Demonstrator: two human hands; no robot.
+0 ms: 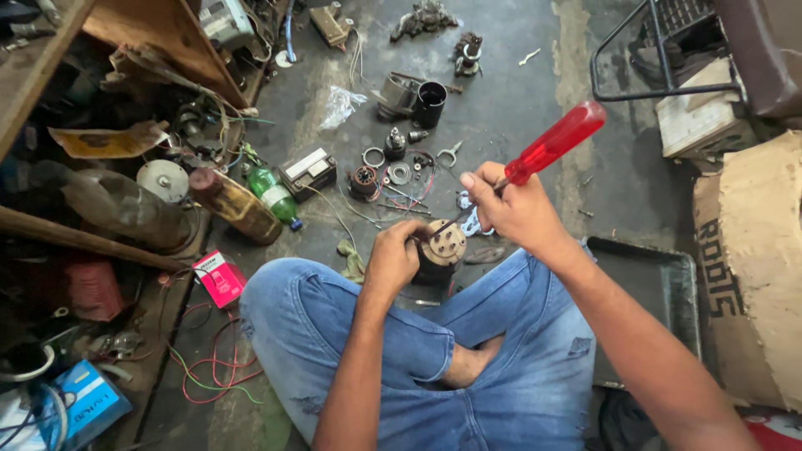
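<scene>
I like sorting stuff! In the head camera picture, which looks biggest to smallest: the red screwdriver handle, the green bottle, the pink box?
1. Red screwdriver handle, held in the right hand, looks biggest.
2. Green bottle and pink box look about alike; too close to rank.

Small parts are crowding the floor just ahead of the motor housing (440, 248): rings, a rotor (364, 181), a black cup (431, 103) and loose wires are lying close together, leaving only narrow gaps. To the left, bottles (238, 205) and a cluttered wooden shelf (159, 25) are blocking any sideways reach. To the right, bare concrete (610, 179) is lying open as far as the metal tray (647, 288) and the cardboard box (756, 267). The crossed legs are closing off the near side.
</scene>
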